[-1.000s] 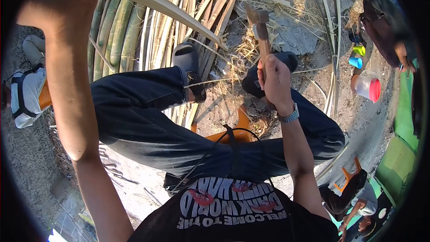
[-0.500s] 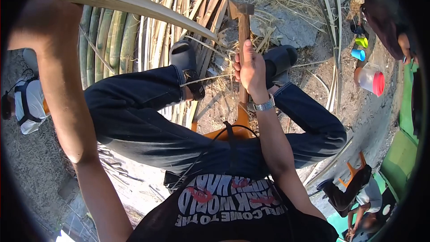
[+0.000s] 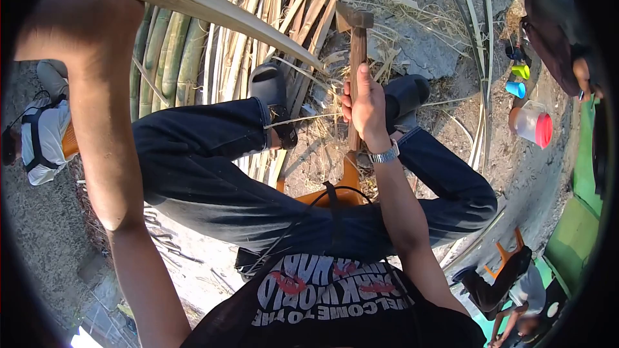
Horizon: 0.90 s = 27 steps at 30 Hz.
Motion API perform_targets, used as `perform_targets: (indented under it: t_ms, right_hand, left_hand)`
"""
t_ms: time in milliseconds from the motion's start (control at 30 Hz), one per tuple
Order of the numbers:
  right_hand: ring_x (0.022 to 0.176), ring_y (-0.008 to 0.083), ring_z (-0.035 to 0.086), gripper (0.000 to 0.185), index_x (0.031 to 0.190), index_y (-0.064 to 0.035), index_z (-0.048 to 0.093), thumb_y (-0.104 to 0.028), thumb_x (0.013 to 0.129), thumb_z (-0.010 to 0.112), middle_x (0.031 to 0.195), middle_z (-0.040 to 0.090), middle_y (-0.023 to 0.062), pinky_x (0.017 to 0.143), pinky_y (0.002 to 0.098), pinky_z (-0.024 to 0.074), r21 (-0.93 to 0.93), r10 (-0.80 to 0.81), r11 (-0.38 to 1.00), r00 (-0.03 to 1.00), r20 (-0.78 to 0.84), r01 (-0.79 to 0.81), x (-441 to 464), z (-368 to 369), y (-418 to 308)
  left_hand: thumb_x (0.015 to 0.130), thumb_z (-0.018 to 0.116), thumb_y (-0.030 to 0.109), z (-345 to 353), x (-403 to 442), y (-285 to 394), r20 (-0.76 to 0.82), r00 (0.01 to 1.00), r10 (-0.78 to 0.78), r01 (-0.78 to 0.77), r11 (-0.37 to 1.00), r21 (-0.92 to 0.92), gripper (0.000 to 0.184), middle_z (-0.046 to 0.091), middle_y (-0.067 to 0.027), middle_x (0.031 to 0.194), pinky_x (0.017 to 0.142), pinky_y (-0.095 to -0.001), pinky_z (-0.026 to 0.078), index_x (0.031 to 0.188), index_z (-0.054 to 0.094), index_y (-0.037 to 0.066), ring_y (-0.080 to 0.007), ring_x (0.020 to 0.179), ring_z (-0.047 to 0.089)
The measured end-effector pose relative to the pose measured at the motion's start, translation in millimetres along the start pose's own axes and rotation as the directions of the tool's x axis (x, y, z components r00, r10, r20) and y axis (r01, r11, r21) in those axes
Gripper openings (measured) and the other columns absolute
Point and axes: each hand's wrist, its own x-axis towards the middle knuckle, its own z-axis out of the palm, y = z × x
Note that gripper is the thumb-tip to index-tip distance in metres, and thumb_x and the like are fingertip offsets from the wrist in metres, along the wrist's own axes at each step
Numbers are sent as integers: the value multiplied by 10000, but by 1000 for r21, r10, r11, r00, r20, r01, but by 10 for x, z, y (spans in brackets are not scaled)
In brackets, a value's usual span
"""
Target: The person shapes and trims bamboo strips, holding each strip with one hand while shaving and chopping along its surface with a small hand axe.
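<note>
My right hand (image 3: 367,109) is wrapped around the wooden handle of a hatchet (image 3: 358,38), thumb lying along it. The hatchet stands head away from me, its metal head over the littered ground. At the upper left, my left hand (image 3: 93,16) is raised close to the camera and grips a long pale bamboo strip (image 3: 200,6); its fingers are partly lost in the dark edge. The strip slants down to the right, and its far end is near the ground, left of the hatchet. Wood shavings (image 3: 387,58) lie around the hatchet head.
Split strips (image 3: 248,32) and green bamboo poles (image 3: 171,45) lie at the upper left. Cups (image 3: 515,89) and a red-lidded container (image 3: 541,130) stand at right. One person (image 3: 48,138) is at left, another (image 3: 516,290) at lower right, and a third person's hand (image 3: 582,80) shows upper right.
The view has shifted slightly, so most things appear a little lower and to the right. Both hands keep their holds on the bamboo strip and hatchet.
</note>
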Motion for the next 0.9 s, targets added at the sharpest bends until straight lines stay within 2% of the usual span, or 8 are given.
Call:
perform_targets:
  t_ms: [167, 233, 300, 367, 633, 733, 833, 900]
  right_hand:
    - [583, 88, 511, 644, 894, -22, 522, -656, 999, 487, 647, 480, -6, 469, 225, 386, 352, -464, 819, 884, -61, 454, -233, 235, 130]
    - [608, 199, 577, 680, 784, 0, 580, -615, 1035, 437, 628, 538, 94, 580, 358, 475, -388, -354, 858, 935, 27, 336, 21, -54, 1010]
    - [424, 210, 495, 743, 667, -31, 541, -682, 1004, 422, 526, 500, 53, 461, 405, 445, -640, 267, 681, 935, -234, -355, 564, -314, 2114]
    - [395, 203, 474, 707, 676, -54, 526, -675, 1002, 440, 538, 498, 45, 432, 388, 438, -331, 434, 801, 865, -252, -498, 632, -211, 1649]
    - [503, 88, 486, 591, 860, -59, 589, -625, 1012, 508, 625, 492, -16, 452, 252, 389, -165, -13, 986, 1000, 9, 14, 229, -9, 534]
    - [611, 191, 556, 705, 948, 41, 622, -655, 995, 517, 656, 563, 66, 622, 364, 455, -460, -276, 868, 952, -136, 186, 205, 40, 264]
    - [481, 99, 433, 606, 837, -72, 575, -647, 1009, 491, 634, 486, -18, 466, 314, 374, -6, 272, 960, 934, -233, -282, 92, 72, -49]
    - [469, 118, 447, 611, 804, -87, 548, -654, 1016, 460, 621, 494, -5, 456, 308, 370, -14, 194, 978, 934, -299, -207, 156, 43, 199]
  left_hand:
    - [843, 477, 722, 160, -96, 11, 7, 1000, 30, -30, 999, 24, 586, 283, 36, 565, 498, -260, 246, 707, 390, 159, -96, 475, 271]
    - [843, 473, 725, -1, 65, 42, 92, 995, -38, 38, 999, 5, 592, 278, 32, 563, 496, -259, 243, 712, 387, 155, -98, 474, 266]
    - [843, 471, 727, 162, 53, 111, 205, 976, -73, 76, 997, -11, 594, 276, 31, 562, 496, -259, 241, 715, 385, 153, -99, 473, 263]
    - [848, 449, 740, 588, -211, 73, -302, 952, 41, 19, 981, 194, 625, 280, 8, 562, 495, -253, 250, 725, 357, 134, -107, 466, 253]
    - [1034, 360, 675, 196, -53, -161, 220, 972, 86, -29, 967, -253, 570, 284, 36, 579, 483, -258, 263, 798, 387, 158, -101, 462, 234]
    - [959, 420, 766, 504, -95, -35, 212, 977, 16, 38, 968, -248, 636, 290, 44, 549, 446, -251, 249, 716, 370, 179, -88, 440, 238]
    - [933, 437, 791, 559, -81, 86, 345, 938, 28, 42, 980, -195, 656, 278, 50, 537, 434, -248, 252, 683, 358, 189, -79, 435, 234]
    - [920, 441, 804, 463, 34, 30, 450, 893, 22, 81, 975, -208, 667, 269, 54, 529, 428, -248, 253, 669, 352, 193, -74, 432, 228]
